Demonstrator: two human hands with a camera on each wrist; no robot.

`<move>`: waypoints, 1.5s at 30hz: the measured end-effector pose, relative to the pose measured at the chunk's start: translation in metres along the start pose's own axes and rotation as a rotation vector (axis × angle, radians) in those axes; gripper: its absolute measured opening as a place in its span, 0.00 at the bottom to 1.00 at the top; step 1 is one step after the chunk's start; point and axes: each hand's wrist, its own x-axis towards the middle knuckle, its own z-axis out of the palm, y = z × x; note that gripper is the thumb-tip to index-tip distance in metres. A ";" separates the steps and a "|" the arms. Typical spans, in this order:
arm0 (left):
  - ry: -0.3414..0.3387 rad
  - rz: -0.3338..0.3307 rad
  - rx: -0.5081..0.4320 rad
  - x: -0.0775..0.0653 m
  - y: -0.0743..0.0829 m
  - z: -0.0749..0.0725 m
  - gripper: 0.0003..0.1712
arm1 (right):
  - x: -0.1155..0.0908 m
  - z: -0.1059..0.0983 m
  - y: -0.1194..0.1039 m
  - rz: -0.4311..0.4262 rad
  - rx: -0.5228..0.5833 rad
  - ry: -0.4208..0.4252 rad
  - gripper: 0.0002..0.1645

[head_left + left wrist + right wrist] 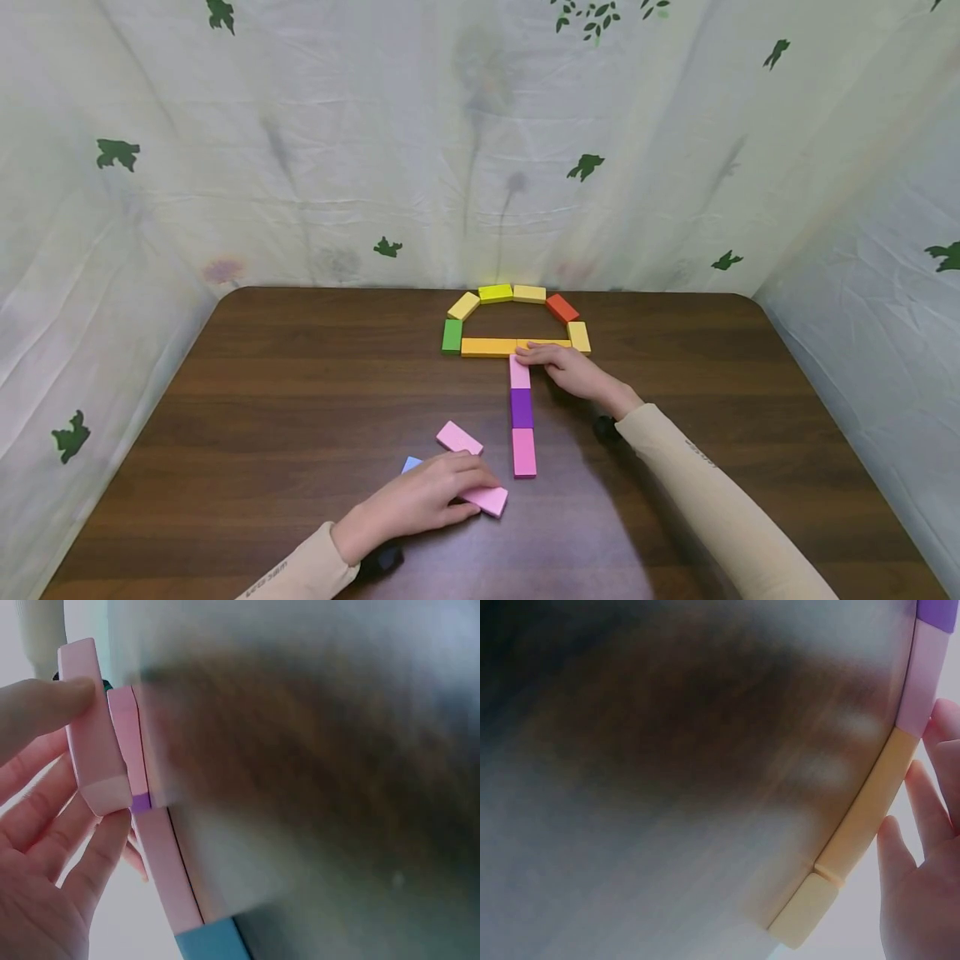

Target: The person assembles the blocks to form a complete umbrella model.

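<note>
My left hand (pixel 423 493) pinches a light pink block (pixel 489 500) near the table's front; in the left wrist view the thumb lies on one side of this pink block (pixel 94 750) and fingers on the other. Farther back, my right hand (pixel 579 372) has its fingers extended over an orange block and the top light pink block (pixel 520 377) of a straight column. Below that come a purple block (pixel 521 408) and a pink block (pixel 524 454). In the right wrist view the fingers reach beside the orange block (pixel 870 806).
Two orange blocks (pixel 489 348) form the base of an arch with green (pixel 452 337), yellow (pixel 495 293) and red (pixel 562 307) blocks. Beside the left hand lie a loose pink block (pixel 459 437) and a partly covered blue block (pixel 410 463). A patterned curtain (pixel 337 167) hangs behind the table.
</note>
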 end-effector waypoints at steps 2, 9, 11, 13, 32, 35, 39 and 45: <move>-0.004 0.007 0.005 0.001 0.002 0.002 0.15 | 0.000 0.000 0.000 0.005 0.008 -0.001 0.26; -0.004 0.020 0.046 0.004 0.006 0.009 0.15 | -0.001 0.000 -0.002 0.014 0.039 0.001 0.25; -0.002 0.018 0.057 0.006 0.006 0.010 0.15 | -0.001 0.000 -0.001 0.015 0.039 0.001 0.25; -0.007 0.014 0.070 0.008 0.007 0.011 0.15 | -0.001 0.000 -0.001 0.018 0.041 0.000 0.25; -0.212 0.042 0.077 0.016 0.016 0.003 0.27 | 0.000 0.000 0.001 0.021 0.024 -0.003 0.25; -0.216 0.028 0.093 0.018 0.017 0.004 0.27 | 0.000 0.000 0.001 0.021 0.026 -0.002 0.26; -0.203 0.014 0.098 0.019 0.018 0.005 0.29 | 0.000 0.000 0.001 0.020 0.034 -0.003 0.26; -0.216 0.048 0.089 0.019 0.017 0.005 0.32 | 0.000 0.000 0.000 0.009 0.021 -0.001 0.25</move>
